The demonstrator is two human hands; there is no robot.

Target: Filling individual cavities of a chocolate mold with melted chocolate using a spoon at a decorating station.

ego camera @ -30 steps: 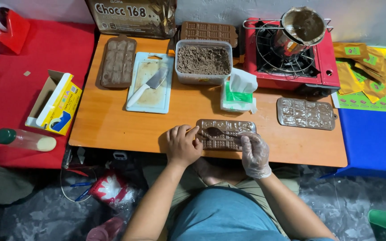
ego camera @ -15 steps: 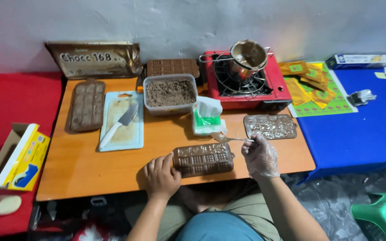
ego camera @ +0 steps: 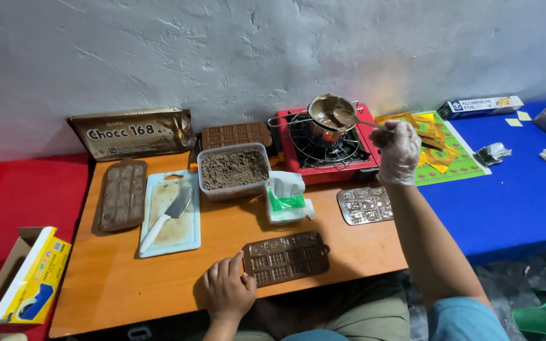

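I see the brown chocolate mould (ego camera: 285, 257) lying flat near the front edge of the orange wooden surface (ego camera: 115, 284), its cavities facing up. My left hand (ego camera: 227, 292) rests bare on the surface just beside the mould's left end, fingers loosely curled and touching its edge, gripping nothing. My right hand (ego camera: 396, 151), in a clear plastic glove, is raised well apart from the mould and closed around the handle of a spoon (ego camera: 349, 118), whose chocolate-coated bowl sits over the small metal pot (ego camera: 327, 120). That pot stands on the red portable stove (ego camera: 327, 148) at the back. Between stove and mould lie a silver mould tray (ego camera: 365, 205) and a white-and-green packet (ego camera: 287, 197). Further left are a clear tub of brown crumbs (ego camera: 233, 170), a white cutting board (ego camera: 170, 215) with a knife (ego camera: 165, 218), and another brown mould (ego camera: 122, 193)
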